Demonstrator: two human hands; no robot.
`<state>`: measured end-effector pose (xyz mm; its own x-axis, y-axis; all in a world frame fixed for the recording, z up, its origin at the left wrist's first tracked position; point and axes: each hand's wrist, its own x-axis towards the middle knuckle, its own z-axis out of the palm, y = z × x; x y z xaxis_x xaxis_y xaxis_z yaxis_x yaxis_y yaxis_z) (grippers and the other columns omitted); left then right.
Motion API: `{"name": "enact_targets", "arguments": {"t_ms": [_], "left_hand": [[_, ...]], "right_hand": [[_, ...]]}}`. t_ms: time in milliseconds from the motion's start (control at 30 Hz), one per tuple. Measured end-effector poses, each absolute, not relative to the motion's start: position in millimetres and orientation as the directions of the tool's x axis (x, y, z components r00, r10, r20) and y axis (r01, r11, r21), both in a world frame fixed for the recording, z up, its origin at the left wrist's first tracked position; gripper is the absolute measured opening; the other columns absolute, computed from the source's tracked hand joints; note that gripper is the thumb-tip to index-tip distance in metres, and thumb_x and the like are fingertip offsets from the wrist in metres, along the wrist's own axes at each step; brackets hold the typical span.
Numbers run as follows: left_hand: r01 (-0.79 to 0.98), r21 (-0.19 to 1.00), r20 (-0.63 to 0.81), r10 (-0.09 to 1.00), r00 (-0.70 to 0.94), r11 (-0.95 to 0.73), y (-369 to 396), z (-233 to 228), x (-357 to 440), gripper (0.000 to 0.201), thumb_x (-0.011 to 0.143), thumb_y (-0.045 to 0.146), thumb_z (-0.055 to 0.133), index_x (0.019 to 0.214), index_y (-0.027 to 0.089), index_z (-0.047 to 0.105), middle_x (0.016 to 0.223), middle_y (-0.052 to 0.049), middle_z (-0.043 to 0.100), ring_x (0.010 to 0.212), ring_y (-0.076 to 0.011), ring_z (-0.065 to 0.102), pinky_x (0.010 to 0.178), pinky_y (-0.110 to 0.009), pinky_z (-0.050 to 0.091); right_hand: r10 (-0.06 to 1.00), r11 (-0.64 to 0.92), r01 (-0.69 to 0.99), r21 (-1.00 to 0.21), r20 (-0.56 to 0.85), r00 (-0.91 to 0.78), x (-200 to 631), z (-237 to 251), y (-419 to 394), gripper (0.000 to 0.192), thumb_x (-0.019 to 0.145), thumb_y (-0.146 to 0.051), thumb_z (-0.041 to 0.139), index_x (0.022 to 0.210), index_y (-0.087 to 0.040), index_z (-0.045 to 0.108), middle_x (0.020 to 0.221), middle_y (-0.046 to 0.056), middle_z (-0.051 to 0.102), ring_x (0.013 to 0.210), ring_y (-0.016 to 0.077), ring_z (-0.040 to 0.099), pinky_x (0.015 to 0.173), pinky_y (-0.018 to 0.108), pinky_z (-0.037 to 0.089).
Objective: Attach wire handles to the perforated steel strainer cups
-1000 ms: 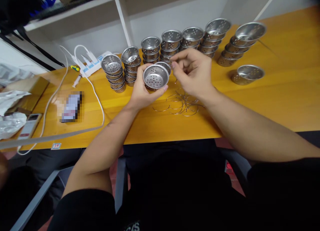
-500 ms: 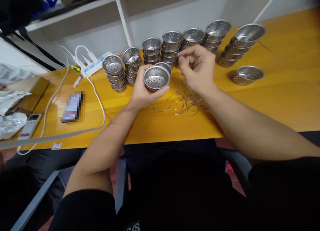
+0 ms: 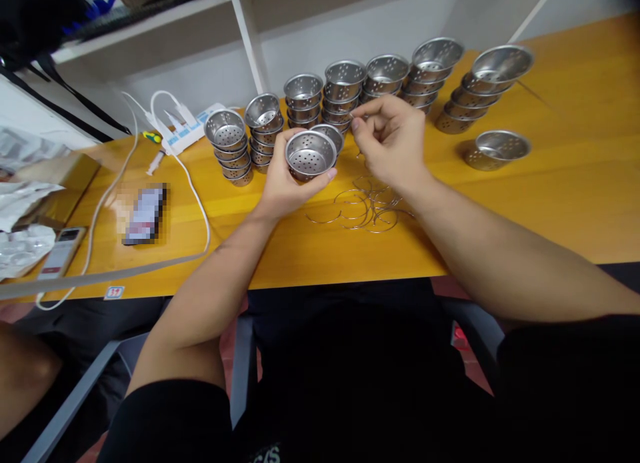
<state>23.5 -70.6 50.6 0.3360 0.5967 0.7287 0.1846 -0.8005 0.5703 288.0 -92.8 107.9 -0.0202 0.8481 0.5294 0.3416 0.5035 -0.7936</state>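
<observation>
My left hand (image 3: 285, 183) grips a small perforated metal cup (image 3: 311, 154) from below and holds it above the wooden table (image 3: 550, 203). My right hand (image 3: 390, 143) is just right of the cup, its fingertips pinched on a thin wire ring (image 3: 356, 115) that barely shows. A loose pile of wire rings (image 3: 365, 206) lies on the table under my right wrist. Behind my hands stand several stacks of the same perforated cups (image 3: 303, 97).
A single cup (image 3: 497, 148) lies alone at the right. At the left are a white power strip with cables (image 3: 175, 126), a blurred phone (image 3: 144, 213), a second phone (image 3: 60, 253) and plastic wrapping (image 3: 20, 203). Another person's knee (image 3: 25, 376) shows at the lower left.
My right hand drew away to the right from the cup, then came back a little toward it. The cup in my left hand stayed almost still. A knee entered at lower left.
</observation>
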Motion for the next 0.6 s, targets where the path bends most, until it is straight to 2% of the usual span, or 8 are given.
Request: {"name": "enact_targets", "arguments": {"t_ms": [67,133,233,300,433,533,600], "left_hand": [[0.185,0.57,0.73,0.597,0.333,-0.801,-68,49,23,0.091,0.115,0.059,0.096,0.187,0.039,0.044,0.161,-0.012,0.074,0.146,-0.0348,0.085,0.132,-0.066,0.076],[0.181,0.571,0.738,0.597,0.313,-0.801,-64,47,24,0.093,0.111,0.063,0.1,0.184,0.041,0.047,0.161,-0.011,0.075,0.145,-0.0348,0.084,0.13,-0.065,0.077],[0.17,0.574,0.754,0.598,0.273,-0.801,-56,42,25,0.096,0.103,0.07,0.108,0.178,0.043,0.055,0.159,-0.008,0.077,0.148,-0.0365,0.083,0.129,-0.065,0.078],[0.171,0.561,0.766,0.587,0.264,-0.81,-51,38,26,0.099,0.1,0.072,0.11,0.177,0.04,0.056,0.158,-0.008,0.077,0.151,-0.0379,0.082,0.132,-0.066,0.076],[0.198,0.513,0.784,0.55,0.289,-0.835,-43,31,23,0.098,0.106,0.068,0.105,0.181,0.035,0.052,0.165,-0.013,0.075,0.158,-0.0386,0.081,0.139,-0.063,0.072],[0.193,0.479,0.794,0.516,0.32,-0.856,-39,29,19,0.1,0.109,0.066,0.102,0.187,0.036,0.048,0.173,-0.014,0.072,0.164,-0.0394,0.078,0.144,-0.06,0.068],[0.192,0.471,0.793,0.508,0.335,-0.861,-38,28,17,0.105,0.108,0.066,0.103,0.191,0.036,0.045,0.176,-0.014,0.07,0.168,-0.0404,0.076,0.148,-0.06,0.065]], "right_hand": [[0.835,0.516,0.33,-0.79,0.549,0.01,286,106,-90,0.079,0.104,-0.115,0.075,0.121,-0.039,0.079,0.08,0.004,0.063,0.073,0.0288,0.055,0.072,0.054,0.055],[0.831,0.522,0.324,-0.789,0.556,0.016,285,104,-89,0.082,0.102,-0.118,0.073,0.12,-0.039,0.079,0.079,0.004,0.062,0.074,0.0307,0.058,0.073,0.055,0.056],[0.858,0.478,0.354,-0.804,0.514,0.009,286,107,-92,0.074,0.105,-0.114,0.075,0.123,-0.042,0.08,0.081,0.007,0.068,0.085,0.0364,0.067,0.078,0.059,0.059],[0.88,0.437,0.377,-0.817,0.474,0.009,287,111,-96,0.071,0.105,-0.112,0.076,0.124,-0.043,0.08,0.081,0.007,0.071,0.091,0.0377,0.069,0.082,0.06,0.061],[0.888,0.429,0.38,-0.819,0.46,-0.011,288,113,-100,0.07,0.107,-0.111,0.075,0.127,-0.044,0.08,0.081,0.007,0.072,0.095,0.0379,0.069,0.085,0.061,0.06],[0.867,0.475,0.345,-0.81,0.497,-0.028,288,109,-95,0.07,0.108,-0.11,0.075,0.126,-0.043,0.08,0.078,0.006,0.068,0.09,0.036,0.066,0.081,0.058,0.058],[0.843,0.516,0.306,-0.8,0.538,-0.013,287,104,-89,0.075,0.106,-0.114,0.076,0.122,-0.041,0.079,0.075,0.004,0.063,0.08,0.0323,0.059,0.074,0.054,0.053]]}}
